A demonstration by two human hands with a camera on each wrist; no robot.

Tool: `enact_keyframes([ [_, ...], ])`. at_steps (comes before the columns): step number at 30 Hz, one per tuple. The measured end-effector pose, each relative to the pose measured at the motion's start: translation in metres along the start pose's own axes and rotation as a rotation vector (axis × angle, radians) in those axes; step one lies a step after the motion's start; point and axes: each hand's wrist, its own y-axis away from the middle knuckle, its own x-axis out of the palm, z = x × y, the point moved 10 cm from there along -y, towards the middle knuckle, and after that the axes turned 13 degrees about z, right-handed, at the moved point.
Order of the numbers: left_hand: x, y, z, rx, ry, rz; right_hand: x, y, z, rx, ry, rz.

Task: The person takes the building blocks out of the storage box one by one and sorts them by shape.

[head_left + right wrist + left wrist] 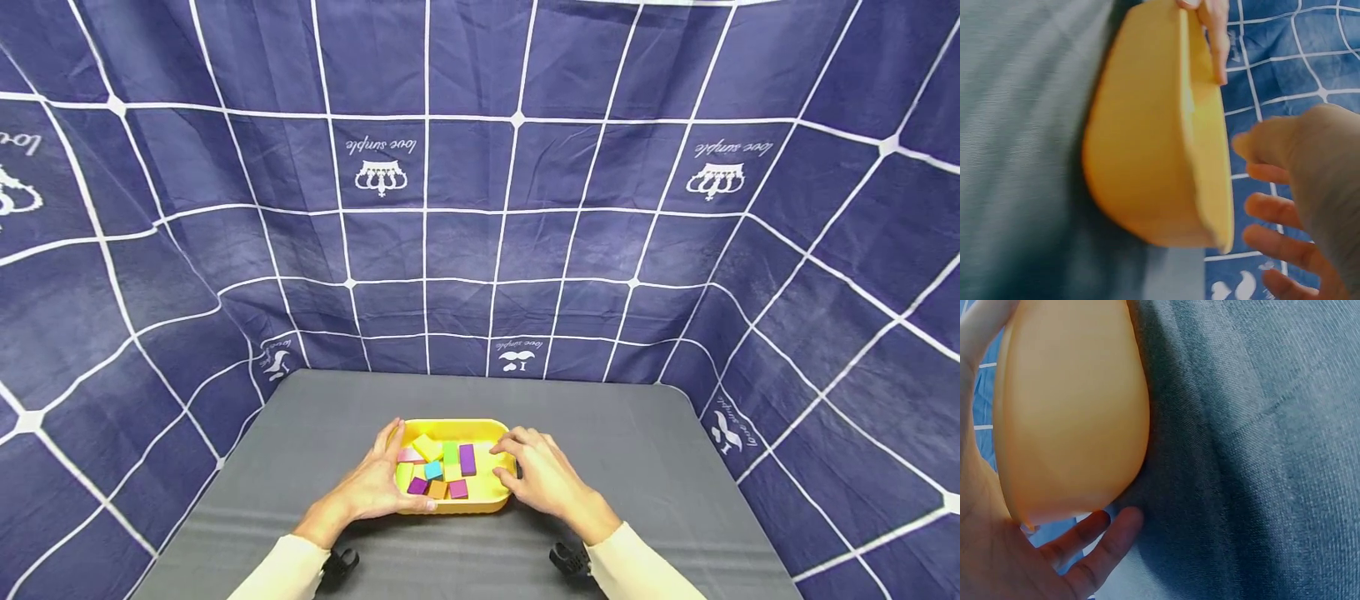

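Note:
A yellow plastic tub with several coloured blocks in it stands on the grey cloth. My left hand grips its left end, thumb along the near rim and fingers round the far side. Over the right end, my right hand has its fingers spread and loosely bent, with nothing between them. A purple block lies nearest to that hand, beside a green block. Farther left are a blue block, a yellow block and an orange block. Both wrist views show the tub's outer wall.
Grey cloth covers the table, with creases near its front. A dark blue curtain with white lines encloses the back and both sides. Black straps show under the wrists.

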Motion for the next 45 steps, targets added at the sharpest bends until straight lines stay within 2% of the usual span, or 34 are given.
enact_keyframes([
  [9, -0.001, -0.003, 0.0, 0.023, 0.006, -0.02, 0.013, -0.052, 0.006, -0.053, -0.042, 0.251],
  [14, 0.0, 0.0, -0.001, 0.033, 0.011, -0.029, 0.033, -0.069, 0.008, -0.041, -0.073, 0.362],
  [19, 0.001, 0.002, -0.002, 0.042, 0.022, -0.035, 0.049, -0.079, 0.008, -0.016, -0.091, 0.424],
  [26, 0.003, 0.001, 0.002, 0.027, 0.019, -0.029, 0.06, -0.084, 0.008, -0.029, -0.081, 0.464],
  [34, 0.005, 0.001, 0.003, 0.031, 0.015, -0.036, 0.072, -0.087, 0.007, -0.077, -0.085, 0.468],
  [42, 0.004, -0.001, 0.002, 0.032, 0.025, -0.044, 0.08, -0.091, 0.001, -0.119, -0.084, 0.421],
  [45, 0.005, -0.002, 0.002, 0.029, 0.016, -0.042, 0.078, -0.091, -0.001, -0.118, -0.124, 0.415],
])
